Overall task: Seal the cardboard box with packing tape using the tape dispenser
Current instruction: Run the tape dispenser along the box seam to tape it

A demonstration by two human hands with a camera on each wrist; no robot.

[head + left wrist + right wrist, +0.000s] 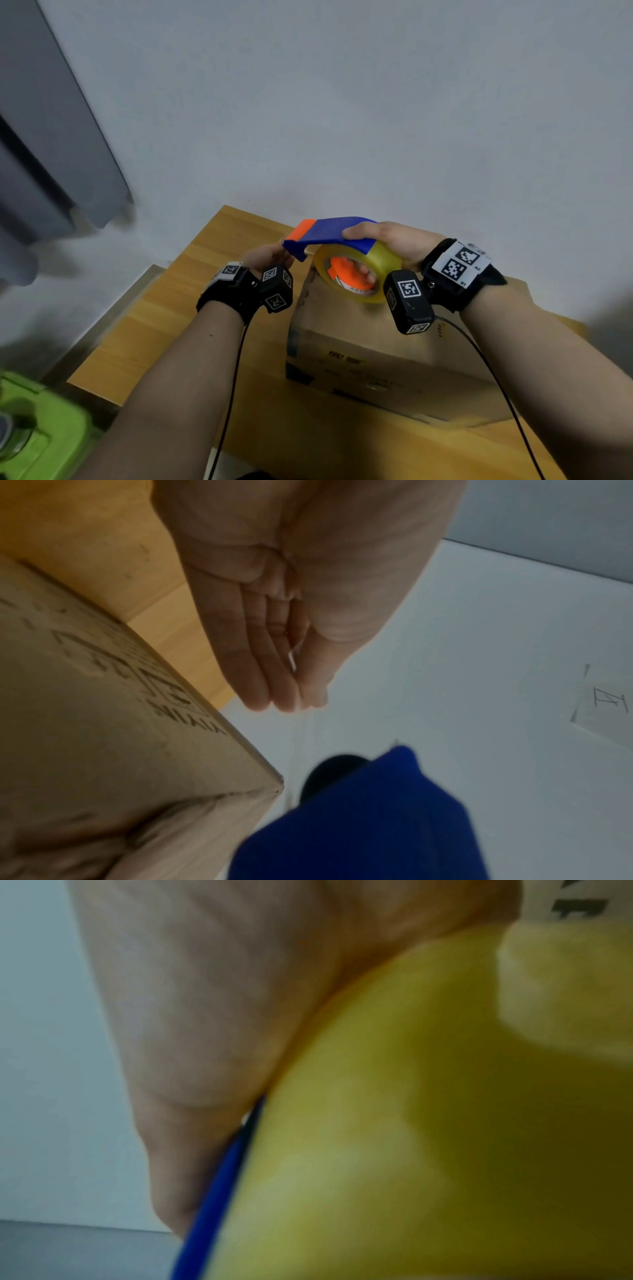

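Observation:
A brown cardboard box (359,342) stands on the wooden table (171,308), flaps down. Above its far left corner my right hand (387,240) grips the tape dispenser (329,231), blue with an orange tip. The thumb lies on top and the fingers go through the orange core of the yellowish tape roll (387,263). My left hand (270,255) is just left of the dispenser's front end. In the left wrist view its thumb presses against straight fingers (274,642), pinching a thin clear tape end, beside the box (103,723) and the dispenser (359,818). The right wrist view shows the right hand (205,1001) on the tape roll (411,1123).
A white wall rises right behind the table. A grey curtain (51,137) hangs at the left. A green object (44,421) sits low at the left, off the table. Black cables (233,377) run down from both wrist cameras.

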